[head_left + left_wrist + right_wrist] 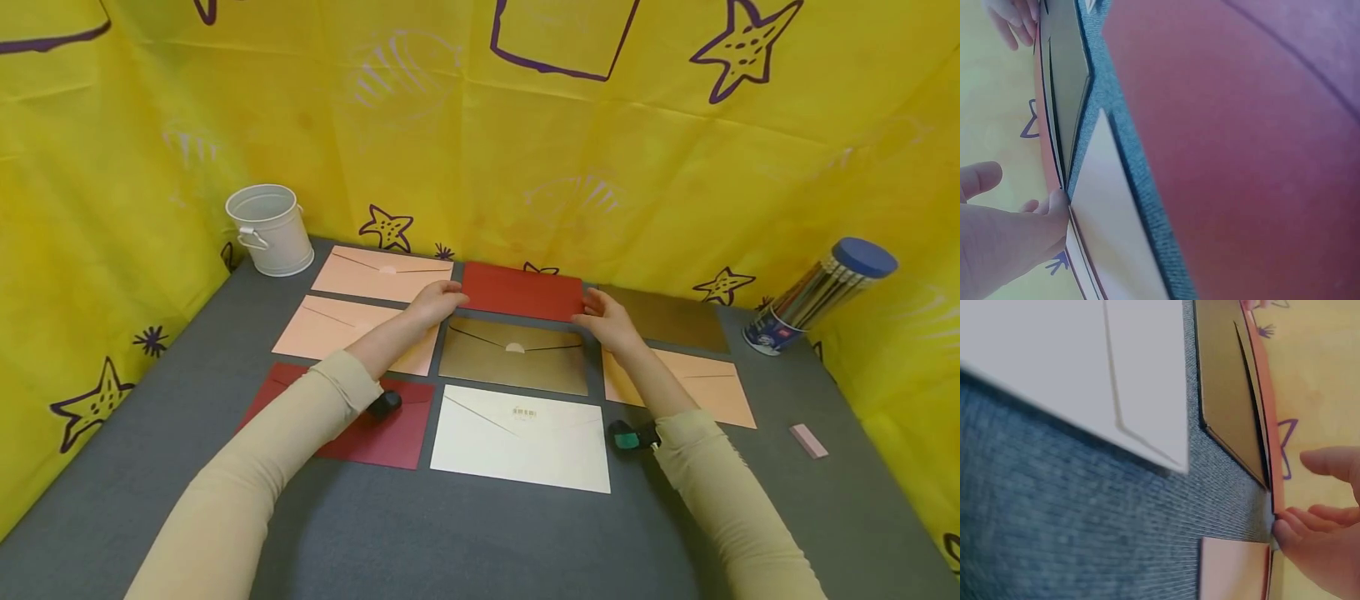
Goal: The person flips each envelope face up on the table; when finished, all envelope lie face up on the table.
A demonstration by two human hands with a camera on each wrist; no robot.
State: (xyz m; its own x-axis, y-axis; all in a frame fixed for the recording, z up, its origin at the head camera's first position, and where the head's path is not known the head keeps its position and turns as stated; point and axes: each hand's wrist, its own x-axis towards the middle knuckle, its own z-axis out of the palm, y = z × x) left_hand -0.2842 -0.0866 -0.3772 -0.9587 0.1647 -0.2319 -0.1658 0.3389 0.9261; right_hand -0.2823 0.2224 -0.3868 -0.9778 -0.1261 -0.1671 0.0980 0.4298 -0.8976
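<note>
A plain bright red envelope [522, 292] lies in the back row, in the middle. At its left edge are the fingertips of my left hand [437, 302], and at its right edge those of my right hand [606, 321]. Both wrist views show the thumb held apart from the fingers: the left thumb [982, 179] is raised, and so is the right thumb [1329, 461]. Just in front of the red envelope lies a gold envelope [513, 367] with a round seal. A pale pink envelope [375, 279] sits left of it, and a brown one [663, 319] to its right.
Nearer lie a peach envelope [705, 379], another pink one [315, 329], a dark red one [390, 442] and a white one [525, 446] with a barcode. A white bucket [273, 233] stands back left, a blue-lidded tube of pencils [817, 292] back right, near a pink block [808, 441].
</note>
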